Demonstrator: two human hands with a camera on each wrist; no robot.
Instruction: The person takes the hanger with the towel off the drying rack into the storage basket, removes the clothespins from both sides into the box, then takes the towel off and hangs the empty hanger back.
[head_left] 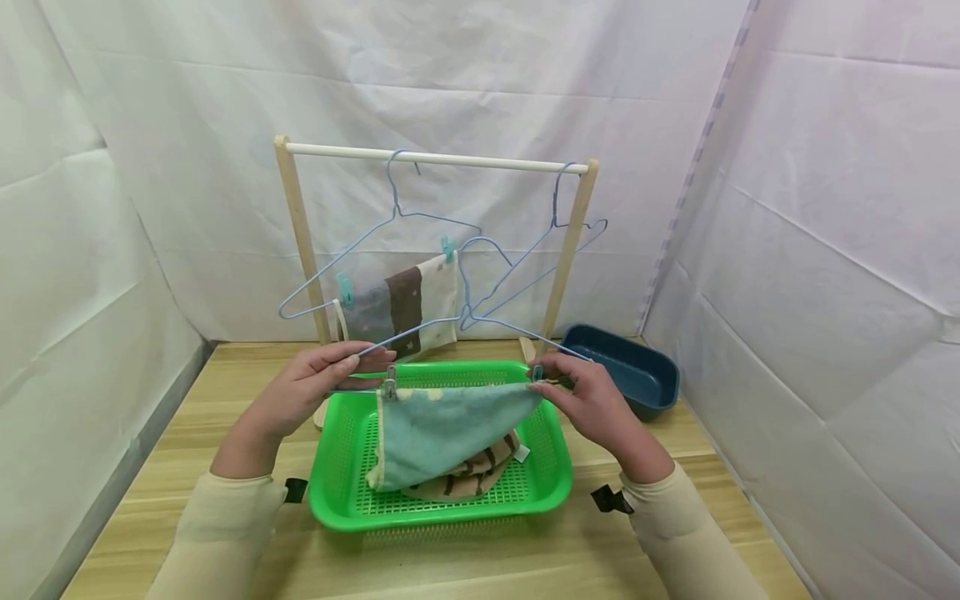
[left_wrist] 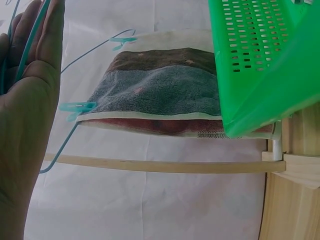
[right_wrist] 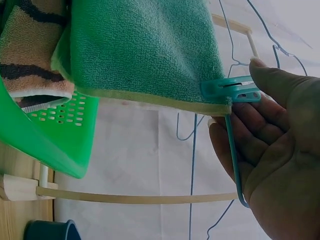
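My left hand (head_left: 311, 379) holds the left end of a blue wire clothes hanger (head_left: 420, 328), its thumb against the wire. A light-blue towel with a pale yellow edge (head_left: 450, 425) hangs from the hanger's lower bar. One clothespin (head_left: 391, 383) clips its left corner. At the right corner my right hand (head_left: 588, 396) pinches a teal clothespin (right_wrist: 220, 90) that sits over towel and wire. The hanger's right end lies across that palm in the right wrist view. Below the towel, a brown striped cloth (head_left: 468, 483) lies in a green basket (head_left: 442, 523).
Behind stands a wooden rack with a white rail (head_left: 487, 161). From the rail hang a hanger (head_left: 337, 257) bearing a grey, brown and white towel (head_left: 405, 304) and another hanger (head_left: 540, 242). A dark blue bin (head_left: 622, 367) stands at the back right, near the white curtain wall.
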